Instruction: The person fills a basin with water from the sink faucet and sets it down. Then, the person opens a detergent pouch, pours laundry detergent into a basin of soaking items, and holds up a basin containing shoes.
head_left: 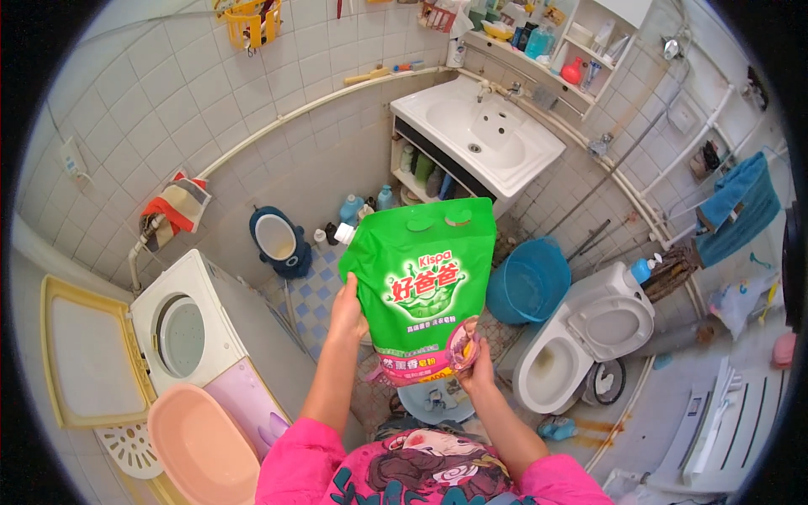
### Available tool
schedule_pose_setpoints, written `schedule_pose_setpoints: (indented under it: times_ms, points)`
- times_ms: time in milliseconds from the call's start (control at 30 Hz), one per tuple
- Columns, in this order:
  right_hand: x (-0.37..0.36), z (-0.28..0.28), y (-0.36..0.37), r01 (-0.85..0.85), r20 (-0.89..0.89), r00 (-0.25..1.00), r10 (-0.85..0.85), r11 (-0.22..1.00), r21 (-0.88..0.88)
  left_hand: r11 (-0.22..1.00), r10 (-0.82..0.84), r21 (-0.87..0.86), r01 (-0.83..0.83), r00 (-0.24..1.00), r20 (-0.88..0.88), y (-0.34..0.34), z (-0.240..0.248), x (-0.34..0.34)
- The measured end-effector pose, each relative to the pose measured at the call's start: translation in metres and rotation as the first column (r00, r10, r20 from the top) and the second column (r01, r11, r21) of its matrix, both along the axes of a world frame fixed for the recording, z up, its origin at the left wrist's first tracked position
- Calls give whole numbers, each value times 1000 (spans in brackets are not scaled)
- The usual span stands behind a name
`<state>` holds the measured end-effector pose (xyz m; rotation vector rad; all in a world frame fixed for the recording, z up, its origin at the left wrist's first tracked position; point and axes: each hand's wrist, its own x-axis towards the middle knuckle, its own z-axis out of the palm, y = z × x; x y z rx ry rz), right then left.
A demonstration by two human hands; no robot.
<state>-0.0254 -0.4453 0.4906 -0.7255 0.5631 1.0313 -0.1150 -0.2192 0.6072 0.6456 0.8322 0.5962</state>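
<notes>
A large green pouch of laundry soap powder (425, 290) with a pink and yellow lower edge is held up in front of me. Its white spout cap (345, 233) points to the upper left and looks closed. My left hand (347, 311) grips the pouch by its left edge, fingers mostly behind it. At the lower right corner, my right hand (477, 370) is closed on the pouch, supporting it from below. Under the pouch, partly hidden, stands a light blue basin (459, 411) with something patterned in it.
To the left, a washing machine (231, 316) has its lid (93, 349) raised; a peach basin (206, 446) rests against it. A white sink (480, 135) is ahead. On the right are a blue bucket (528, 282) and a toilet (547, 374). A child's potty (278, 240) stands by the wall.
</notes>
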Motion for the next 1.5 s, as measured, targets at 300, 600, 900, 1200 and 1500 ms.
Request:
schedule_pose_setpoints:
  times_ms: [300, 600, 900, 1200, 1500]
  points:
    - [31, -15, -32, -33, -8, 999, 33, 999, 7, 1000, 27, -5, -27, 1000, -15, -34, -13, 21]
    - [39, -16, -37, -43, -9, 999, 43, 999, 14, 999, 52, 6, -51, 998, -21, -40, -16, 35]
    - [50, -16, -41, -74, -6, 997, 74, 997, -17, 999, 45, 9, -45, 998, -40, -43, -24, 42]
    - [57, -17, -35, -111, -7, 994, 111, 994, 12, 998, 66, 13, -65, 996, -59, -39, -21, 51]
    - [57, -16, -26, -99, -35, 994, 100, 994, 42, 998, 53, 39, -52, 998, -36, -34, -18, 51]
